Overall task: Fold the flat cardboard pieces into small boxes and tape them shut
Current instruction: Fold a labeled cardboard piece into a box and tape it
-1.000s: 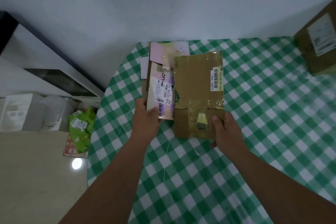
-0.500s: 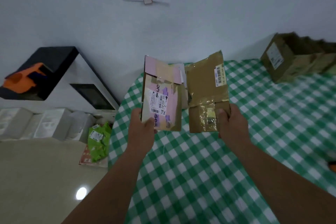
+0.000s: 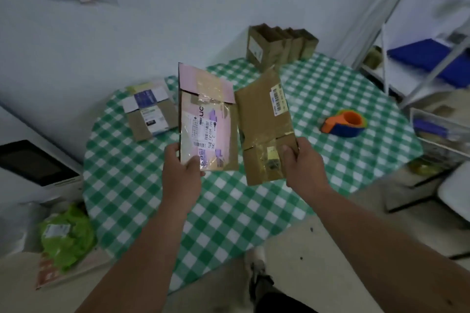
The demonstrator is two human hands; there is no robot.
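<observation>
My left hand (image 3: pixel 182 170) grips the lower left corner of a flattened pink cardboard piece (image 3: pixel 207 119) with a white shipping label, held upright above the table. Beside it, my right hand (image 3: pixel 302 160) holds the lower right edge of a flattened brown cardboard piece (image 3: pixel 263 119) with glossy tape and a barcode sticker. The two pieces stand side by side, their inner edges close together. More flat cardboard (image 3: pixel 150 112) lies on the table at the far left. An orange and blue tape dispenser (image 3: pixel 343 123) sits on the table to the right.
A round table with a green and white checked cloth (image 3: pixel 142 190) is below my hands. Brown boxes (image 3: pixel 277 46) stand at its far edge by the wall. A metal shelf (image 3: pixel 422 63) is at the right, a green bag (image 3: pixel 67 236) on the floor at the left.
Both pieces have been lifted off the table and pulled apart, each in its own hand. The view has swung right and back, bringing the tape dispenser and shelf into sight.
</observation>
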